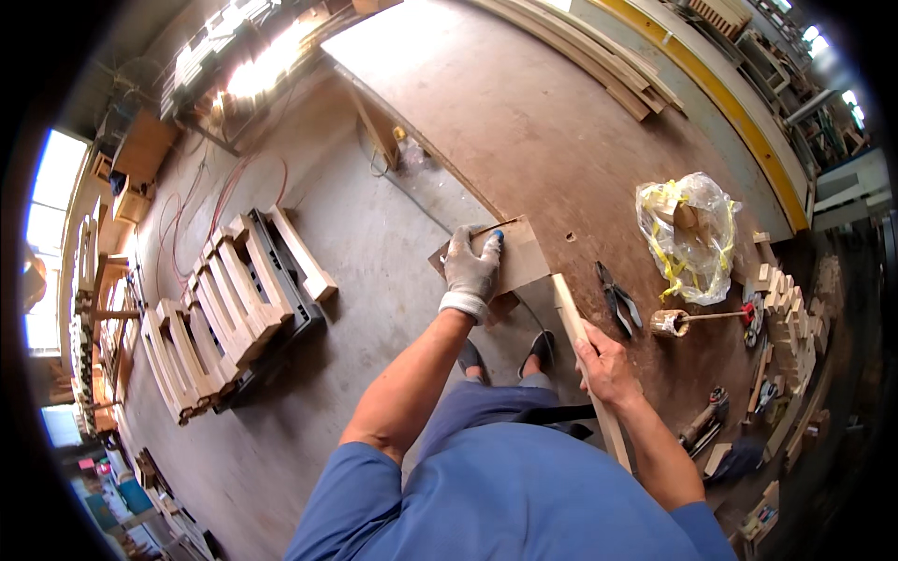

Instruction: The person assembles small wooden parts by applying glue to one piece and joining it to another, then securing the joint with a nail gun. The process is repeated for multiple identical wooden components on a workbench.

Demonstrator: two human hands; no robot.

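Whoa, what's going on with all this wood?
Someone in a blue shirt is standing at a big brown table, handling wood. Their gloved left hand is on a flat brown piece by the table's corner. Their bare right hand grips a long wooden strip, one end near that piece. Pliers and a clear plastic bag lie on the table.

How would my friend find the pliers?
Start at the big brown table. Near its edge, look between the bare right hand and the puffy see-through bag. The pliers lie there: unlike the pale wooden stick and the bag, they are dark, with two spread handles.
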